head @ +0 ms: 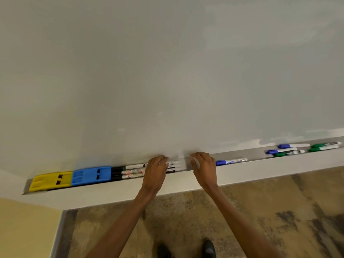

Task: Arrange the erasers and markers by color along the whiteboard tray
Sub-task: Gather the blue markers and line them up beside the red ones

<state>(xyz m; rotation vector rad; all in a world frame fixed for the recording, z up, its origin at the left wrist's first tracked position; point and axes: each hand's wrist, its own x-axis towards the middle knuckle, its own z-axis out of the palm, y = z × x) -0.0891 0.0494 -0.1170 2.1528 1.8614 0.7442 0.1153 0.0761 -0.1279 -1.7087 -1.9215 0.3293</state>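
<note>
A grey whiteboard tray [256, 155] runs from lower left to upper right. At its left end lie a yellow eraser [50, 181] and a blue eraser [91, 175], side by side. Right of them three black-capped markers [130, 172] lie stacked. My left hand [156, 169] rests on the right ends of those markers, fingers curled over them. My right hand [203, 165] rests on the tray a little to the right, fingers bent, with nothing clearly in it. A blue marker [230, 162] lies just right of that hand. Farther right are two blue markers [283, 148] and green markers [324, 147].
The white board [167, 71] fills the upper view. Below the tray is a white ledge [260, 174], then a mottled brown floor [186, 220] with my dark shoes [208, 248]. A yellow wall [24, 229] stands at lower left.
</note>
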